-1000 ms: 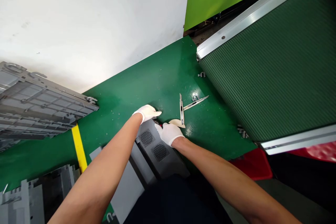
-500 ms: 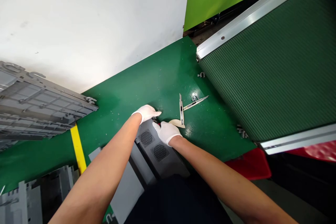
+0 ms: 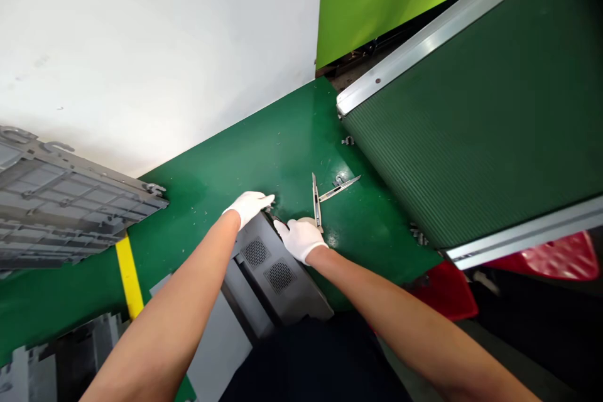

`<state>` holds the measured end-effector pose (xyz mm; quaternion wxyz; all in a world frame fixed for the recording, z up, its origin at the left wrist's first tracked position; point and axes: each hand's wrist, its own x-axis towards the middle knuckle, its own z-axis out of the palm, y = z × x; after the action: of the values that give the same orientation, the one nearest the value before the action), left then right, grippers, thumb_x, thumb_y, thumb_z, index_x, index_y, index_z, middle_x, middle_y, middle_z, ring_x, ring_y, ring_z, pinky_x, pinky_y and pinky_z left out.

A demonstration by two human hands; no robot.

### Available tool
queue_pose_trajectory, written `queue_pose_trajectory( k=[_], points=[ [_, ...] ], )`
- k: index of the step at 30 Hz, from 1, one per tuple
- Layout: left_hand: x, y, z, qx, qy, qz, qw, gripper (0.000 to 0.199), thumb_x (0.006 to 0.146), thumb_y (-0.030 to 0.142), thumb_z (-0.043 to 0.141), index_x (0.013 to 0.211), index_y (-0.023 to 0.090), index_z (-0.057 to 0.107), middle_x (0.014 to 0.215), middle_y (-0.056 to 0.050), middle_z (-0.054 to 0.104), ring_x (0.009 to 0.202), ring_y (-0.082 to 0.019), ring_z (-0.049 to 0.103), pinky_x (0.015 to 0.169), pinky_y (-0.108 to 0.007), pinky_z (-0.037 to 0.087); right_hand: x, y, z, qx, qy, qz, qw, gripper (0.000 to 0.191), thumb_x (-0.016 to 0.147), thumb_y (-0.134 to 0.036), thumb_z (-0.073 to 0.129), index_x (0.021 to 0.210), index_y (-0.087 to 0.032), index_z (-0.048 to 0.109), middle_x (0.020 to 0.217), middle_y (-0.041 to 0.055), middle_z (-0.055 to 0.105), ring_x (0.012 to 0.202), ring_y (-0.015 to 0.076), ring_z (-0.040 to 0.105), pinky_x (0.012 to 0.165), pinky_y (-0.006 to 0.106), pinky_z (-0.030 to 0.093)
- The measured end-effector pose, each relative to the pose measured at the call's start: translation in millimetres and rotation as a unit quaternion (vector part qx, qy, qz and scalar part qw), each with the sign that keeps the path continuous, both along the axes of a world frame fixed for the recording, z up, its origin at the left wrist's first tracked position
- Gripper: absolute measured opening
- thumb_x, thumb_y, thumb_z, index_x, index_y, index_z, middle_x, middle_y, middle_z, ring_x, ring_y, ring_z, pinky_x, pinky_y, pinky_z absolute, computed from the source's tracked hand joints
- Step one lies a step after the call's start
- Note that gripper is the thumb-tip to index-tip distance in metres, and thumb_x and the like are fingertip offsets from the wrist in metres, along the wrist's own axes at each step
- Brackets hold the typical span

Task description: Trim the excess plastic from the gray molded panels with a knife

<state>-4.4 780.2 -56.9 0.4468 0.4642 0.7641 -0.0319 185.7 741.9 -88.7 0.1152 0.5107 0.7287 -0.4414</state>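
A grey plastic housing with two round-holed vents lies in front of my body, tilted. At its far left corner is my left hand in a white glove, its thumb and fingers closed on a small grey piece. My right hand, also gloved, is closed at the far right corner of the housing, around a dark, thin thing too small to make out. Just beyond it on the green floor lie two long, pale knife-like tools, crossed near one end, and a round beige piece partly behind my right hand.
A green ribbed conveyor with metal edges fills the right. Grey plastic panels stand at the left, near a yellow floor line. A white wall rises behind. Red plastic shows at the lower right.
The view has shifted slightly, so most things sit further left. My left hand has drawn a little away from my right, with a small grey piece now showing at its fingertips.
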Motion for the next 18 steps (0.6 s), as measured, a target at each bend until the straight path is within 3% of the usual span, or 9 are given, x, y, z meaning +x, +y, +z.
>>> queue_pose_trajectory(
  k=[3, 5, 7, 10, 12, 14, 15, 17, 18],
  points=[
    [17, -10, 21.9, 0.143, -0.035, 0.134, 0.98, 0.051, 0.088, 0.064, 0.046, 0.09, 0.019, 0.069, 0.094, -0.004, 0.073, 0.084, -0.02, 0.062, 0.076, -0.029, 0.047, 46, -24, 15.4, -0.017, 0.031, -0.123, 0.992, 0.067, 0.098, -0.066, 0.02, 0.092, -0.02, 0.067, 0.09, 0.0139, 0.074, 0.091, 0.028, 0.07, 0.083, 0.038, 0.05],
    [53, -16, 36.8, 0.19, -0.065, 0.115, 0.973, 0.046, 0.087, 0.063, 0.051, 0.085, 0.02, 0.07, 0.094, -0.003, 0.074, 0.091, -0.021, 0.064, 0.084, -0.03, 0.047, 88, -53, 19.5, -0.054, 0.087, -0.23, 0.968, 0.064, 0.097, -0.069, 0.022, 0.081, -0.023, 0.063, 0.075, 0.008, 0.07, 0.075, 0.0225, 0.068, 0.071, 0.032, 0.051],
    [105, -25, 50.3, 0.175, -0.147, 0.026, 0.973, 0.042, 0.086, 0.061, 0.054, 0.084, 0.023, 0.071, 0.094, -0.002, 0.075, 0.092, -0.022, 0.066, 0.088, -0.031, 0.048, 131, -89, 17.8, -0.13, 0.123, -0.347, 0.921, 0.062, 0.094, -0.074, 0.024, 0.074, -0.023, 0.055, 0.058, 0.0014, 0.059, 0.052, 0.0168, 0.059, 0.051, 0.028, 0.046],
    [179, -47, 60.2, 0.129, -0.297, -0.111, 0.94, 0.049, 0.094, 0.059, 0.038, 0.119, 0.028, 0.067, 0.119, -0.003, 0.071, 0.109, -0.022, 0.065, 0.096, -0.031, 0.048, 187, -145, 8.3, -0.22, 0.093, -0.497, 0.834, 0.059, 0.09, -0.076, 0.032, 0.071, -0.024, 0.05, 0.049, -0.0034, 0.048, 0.035, 0.0128, 0.042, 0.033, 0.025, 0.03],
    [205, -64, 53.0, 0.127, -0.246, -0.205, 0.939, 0.055, 0.093, 0.061, 0.037, 0.132, 0.029, 0.059, 0.133, -0.006, 0.064, 0.121, -0.026, 0.059, 0.104, -0.036, 0.044, 214, -180, 0.0, -0.24, 0.055, -0.569, 0.784, 0.059, 0.09, -0.076, 0.031, 0.069, -0.024, 0.049, 0.047, -0.0035, 0.046, 0.033, 0.0125, 0.039, 0.031, 0.024, 0.025],
    [206, -77, 35.6, 0.101, -0.108, -0.337, 0.93, 0.055, 0.082, 0.067, 0.051, 0.115, 0.027, 0.069, 0.122, -0.012, 0.068, 0.117, -0.035, 0.06, 0.104, -0.047, 0.043, 233, -210, -8.3, -0.24, 0.036, -0.61, 0.754, 0.062, 0.09, -0.077, 0.027, 0.065, -0.024, 0.048, 0.044, -0.0027, 0.044, 0.033, 0.0128, 0.039, 0.032, 0.024, 0.023],
    [198, -82, 25.6, 0.073, -0.045, -0.408, 0.909, 0.052, 0.073, 0.068, 0.059, 0.1, 0.026, 0.073, 0.11, -0.014, 0.071, 0.109, -0.039, 0.062, 0.1, -0.051, 0.043, 240, -222, -12.2, -0.235, 0.031, -0.619, 0.749, 0.064, 0.089, -0.078, 0.026, 0.062, -0.024, 0.047, 0.043, -0.0022, 0.043, 0.033, 0.0131, 0.039, 0.034, 0.024, 0.024],
    [175, -87, 10.0, 0.003, 0.005, -0.518, 0.855, 0.045, 0.056, 0.063, 0.073, 0.083, 0.026, 0.074, 0.095, -0.013, 0.072, 0.096, -0.042, 0.065, 0.091, -0.055, 0.046, 248, -238, -19.2, -0.215, 0.025, -0.615, 0.758, 0.067, 0.088, -0.08, 0.026, 0.056, -0.024, 0.046, 0.042, -0.0011, 0.042, 0.037, 0.0146, 0.042, 0.038, 0.026, 0.029],
    [161, -86, 6.6, -0.032, 0.013, -0.545, 0.838, 0.042, 0.049, 0.058, 0.077, 0.077, 0.026, 0.072, 0.089, -0.011, 0.071, 0.09, -0.042, 0.066, 0.085, -0.054, 0.048, 250, -242, -22.2, -0.198, 0.024, -0.603, 0.772, 0.068, 0.087, -0.08, 0.026, 0.054, -0.024, 0.046, 0.043, -0.0005, 0.042, 0.04, 0.016, 0.044, 0.042, 0.028, 0.033]
  ],
)
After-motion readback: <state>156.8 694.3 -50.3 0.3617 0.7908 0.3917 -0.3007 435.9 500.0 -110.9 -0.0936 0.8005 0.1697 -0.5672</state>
